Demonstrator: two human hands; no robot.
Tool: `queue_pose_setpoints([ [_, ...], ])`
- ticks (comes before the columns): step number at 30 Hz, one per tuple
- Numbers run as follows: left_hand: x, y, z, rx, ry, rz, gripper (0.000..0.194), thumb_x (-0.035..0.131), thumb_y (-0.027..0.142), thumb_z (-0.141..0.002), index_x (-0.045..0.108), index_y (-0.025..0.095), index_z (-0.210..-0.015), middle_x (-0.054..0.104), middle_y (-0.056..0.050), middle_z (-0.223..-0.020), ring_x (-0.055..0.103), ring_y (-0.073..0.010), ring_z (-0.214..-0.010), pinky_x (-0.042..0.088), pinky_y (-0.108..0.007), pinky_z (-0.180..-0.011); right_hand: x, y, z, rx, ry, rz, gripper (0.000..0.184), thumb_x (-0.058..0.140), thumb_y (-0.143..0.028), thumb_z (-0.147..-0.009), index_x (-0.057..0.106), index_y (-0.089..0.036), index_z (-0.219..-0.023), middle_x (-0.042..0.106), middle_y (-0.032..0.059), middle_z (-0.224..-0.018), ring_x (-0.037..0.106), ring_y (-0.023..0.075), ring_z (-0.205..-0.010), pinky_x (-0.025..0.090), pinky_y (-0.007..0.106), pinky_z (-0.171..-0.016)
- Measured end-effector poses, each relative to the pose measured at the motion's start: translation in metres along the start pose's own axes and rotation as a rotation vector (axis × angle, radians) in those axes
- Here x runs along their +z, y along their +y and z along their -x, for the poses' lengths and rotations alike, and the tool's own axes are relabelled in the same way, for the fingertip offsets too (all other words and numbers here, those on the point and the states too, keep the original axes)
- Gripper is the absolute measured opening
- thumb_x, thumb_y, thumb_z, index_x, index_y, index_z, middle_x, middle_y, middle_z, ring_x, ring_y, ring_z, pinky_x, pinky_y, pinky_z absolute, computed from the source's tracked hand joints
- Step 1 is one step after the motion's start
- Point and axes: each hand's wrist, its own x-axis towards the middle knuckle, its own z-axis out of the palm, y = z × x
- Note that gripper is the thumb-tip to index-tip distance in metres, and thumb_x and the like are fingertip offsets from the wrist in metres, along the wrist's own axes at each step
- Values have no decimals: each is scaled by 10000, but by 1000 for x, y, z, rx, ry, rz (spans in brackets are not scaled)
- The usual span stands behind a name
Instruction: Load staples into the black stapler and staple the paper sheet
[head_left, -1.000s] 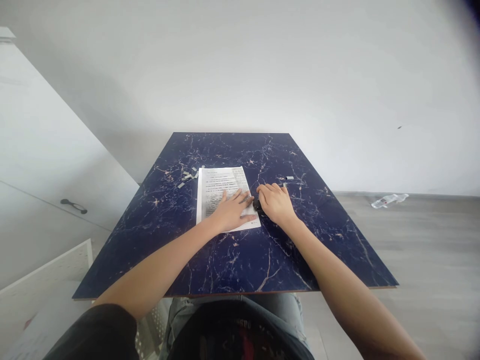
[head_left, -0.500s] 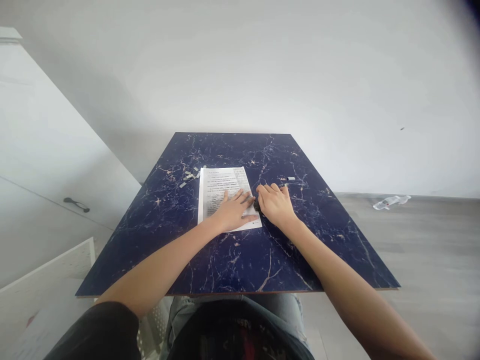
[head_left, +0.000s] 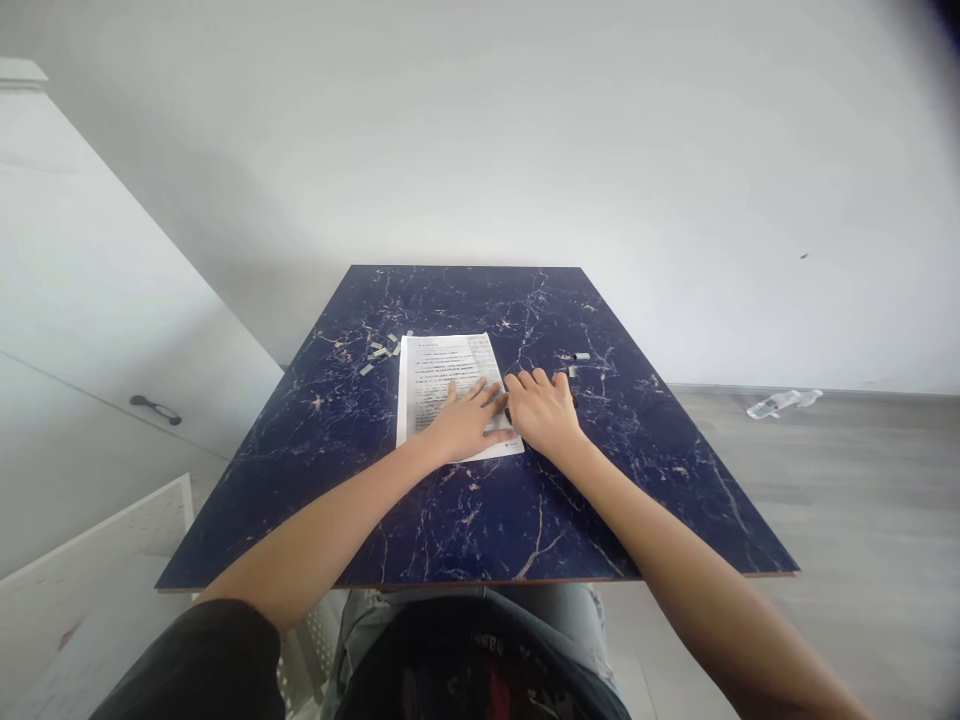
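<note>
Flat on the right part of a printed sheet stack (head_left: 431, 375) lies my left hand (head_left: 463, 420), fingers spread, pressing it to the table. My right hand (head_left: 541, 408) is closed over what looks like a black stapler (head_left: 508, 413), mostly hidden beneath the palm and fingers. A dark end of it shows at the sheets' right edge, beside my left fingertips. Just beyond my right hand lies a small whitish strip (head_left: 581, 356), with another pale bit near the knuckles. Several short silvery-grey strips (head_left: 379, 352) are scattered left of the sheets.
The dark blue marble-patterned table (head_left: 465, 530) reaches to a white wall (head_left: 525, 130). A white cabinet with a black handle (head_left: 155, 409) stands at left. Crumpled clear plastic (head_left: 784, 403) lies on the grey floor at right. My legs are under the front edge.
My right hand has shifted slightly left, closer to the sheets' edge and over the black object. My left hand and the sheets stay in place.
</note>
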Motion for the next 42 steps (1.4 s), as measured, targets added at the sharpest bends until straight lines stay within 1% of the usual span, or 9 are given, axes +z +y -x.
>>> queue_pose_setpoints([
  [10, 2, -1, 0, 1, 7, -15, 789, 203, 737, -969, 232, 282, -1613, 165, -61, -1694, 76, -333, -1569, 30, -701, -1203, 1, 3, 0, 8, 22, -54, 220, 396, -212, -999, 613, -174, -1003, 688, 133, -974, 535, 293, -951, 265, 405, -828],
  [15, 3, -2, 0, 2, 6, -13, 746, 193, 699, -991, 243, 288, -1611, 158, -47, -1696, 71, -324, -1571, 19, -691, -1209, 5, 14, -1, 117, 56, -265, 262, 354, -208, -1018, 616, -210, -1007, 721, 67, -929, 588, 243, -902, 296, 356, -800],
  [18, 3, -2, 0, 3, 10, -9, 759, 193, 716, -983, 251, 291, -1609, 153, -47, -1697, 68, -325, -1571, 14, -686, -1213, 9, 20, 0, 164, 100, -383, 289, 331, -201, -1017, 619, -220, -1008, 727, 50, -937, 607, 228, -885, 320, 338, -799],
  [22, 1, -2, 1, 5, 5, -8, 805, 199, 761, -956, 250, 294, -1609, 150, -54, -1698, 66, -337, -1569, 13, -686, -1213, 11, 24, 0, 175, 141, -485, 286, 344, -217, -1010, 629, -224, -989, 720, 49, -936, 614, 229, -887, 351, 330, -807],
  [27, 1, -2, 1, 3, -6, -11, 807, 205, 756, -958, 229, 288, -1615, 139, -52, -1701, 52, -339, -1570, 15, -686, -1214, 7, 29, 1, 184, 199, -625, 291, 351, -282, -1030, 623, -221, -948, 698, 52, -915, 607, 220, -870, 392, 313, -800],
  [31, 1, -3, 1, 11, -2, -9, 794, 207, 752, -962, 213, 304, -1617, 130, -47, -1702, 52, -331, -1571, 17, -680, -1215, 2, 32, 4, 88, 165, -635, 314, 370, -321, -1039, 611, -211, -869, 649, 44, -825, 580, 200, -813, 403, 301, -783],
  [35, 1, -3, 2, 8, 0, -13, 774, 219, 739, -969, 218, 313, -1615, 144, -47, -1700, 67, -325, -1571, 13, -666, -1220, -2, 33, 5, 14, 82, -552, 425, 338, -334, -1059, 567, -207, -724, 617, 44, -768, 564, 192, -806, 391, 306, -783],
  [39, 0, -4, 2, 11, -12, -13, 783, 230, 738, -968, 208, 303, -1619, 142, -50, -1700, 67, -330, -1570, 10, -670, -1218, -5, 38, 6, -63, 0, -558, 461, 301, -374, -1077, 598, -205, -768, 615, 39, -767, 566, 186, -816, 397, 305, -788],
  [42, -2, -6, 3, 17, -41, -14, 787, 252, 736, -967, 190, 306, -1623, 130, -44, -1701, 61, -335, -1570, 23, -674, -1218, -7, 44, 7, -125, -46, -562, 440, 336, -445, -1068, 649, -208, -870, 654, 46, -833, 576, 195, -853, 408, 311, -805],
])
